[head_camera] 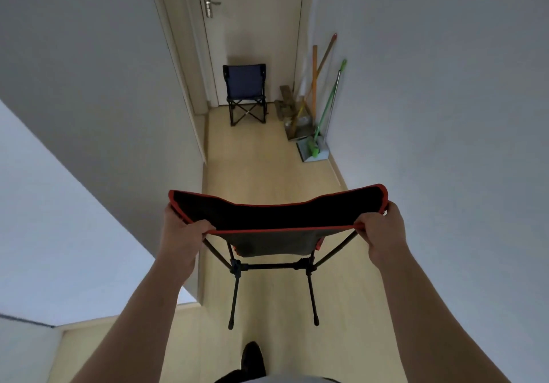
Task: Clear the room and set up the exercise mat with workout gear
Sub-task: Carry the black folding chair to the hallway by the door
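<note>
Left wall (89, 85): pale and plain, running from 9 o'clock up toward the door frame at 11.
Left hand (181, 231): at 8 o'clock, fingers curled round the left corner of the camp chair's red-edged fabric, gripping it.
Door (252, 26): shut, at 12 o'clock at the far end of the passage, with a metal handle (209, 4) on its left side.
Blue chair (245, 97): a small folding chair standing upright on the floor (252, 160) right in front of the door, at 12 o'clock.
Camp chair (279, 213): the black one with red trim, just below centre at 6 o'clock, stretched between my two hands, its thin dark legs pointing down; I cannot tell if the feet touch the floor.
My shoe (252, 359): dark, at 6 o'clock near the bottom edge.
Brooms and dustpans (313, 148): leaning on the right wall at 1 o'clock, beside the blue chair but apart from it.
Right hand (383, 231): at 4 o'clock, fingers wrapped over the chair's right corner, gripping it.
</note>
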Tool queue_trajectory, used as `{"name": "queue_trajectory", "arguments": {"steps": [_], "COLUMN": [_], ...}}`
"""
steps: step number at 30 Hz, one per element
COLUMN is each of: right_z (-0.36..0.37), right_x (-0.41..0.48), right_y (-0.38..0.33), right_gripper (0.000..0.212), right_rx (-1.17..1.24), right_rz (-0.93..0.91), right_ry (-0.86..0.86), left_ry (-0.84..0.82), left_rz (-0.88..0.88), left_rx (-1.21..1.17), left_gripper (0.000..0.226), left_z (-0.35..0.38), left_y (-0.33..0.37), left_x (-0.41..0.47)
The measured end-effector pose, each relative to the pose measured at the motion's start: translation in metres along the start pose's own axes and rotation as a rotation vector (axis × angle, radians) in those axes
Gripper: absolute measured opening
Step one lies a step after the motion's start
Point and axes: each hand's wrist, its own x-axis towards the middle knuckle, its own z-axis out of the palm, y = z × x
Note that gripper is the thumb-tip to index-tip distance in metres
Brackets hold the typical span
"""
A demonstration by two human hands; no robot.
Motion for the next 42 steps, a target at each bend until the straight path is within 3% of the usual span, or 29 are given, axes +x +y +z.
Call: {"name": "queue_trajectory", "arguments": {"steps": [7, 21, 28, 34, 42], "right_z": [0.096, 0.259, 0.349, 0.437, 0.531], "right_x": [0.121, 0.405, 0.502, 0.587, 0.683], "right_y": [-0.058, -0.168, -0.209, -0.236, -0.270], "right_gripper": [0.056, 0.053, 0.062, 0.041, 0.042], "right_rx": [0.052, -0.020, -0.097, -0.154, -0.163], "right_rz": [-0.005, 0.007, 0.005, 0.031, 0.075], "right_ry": [0.030, -0.067, -0.117, -0.074, -0.008], "left_ry": [0.001, 0.055, 0.075, 0.086, 0.058], "left_rz": [0.020, 0.009, -0.014, -0.081, -0.108], "left_rx": [0.032, 0.035, 0.046, 0.030, 0.064], "left_gripper": [0.060, 0.077, 0.075, 0.081, 0.088], "left_z": [0.056, 0.189, 0.208, 0.229, 0.257], "left_y": [0.059, 0.113, 0.128, 0.145, 0.178], "left_x": [0.167, 0.447, 0.573, 0.706, 0.853]}}
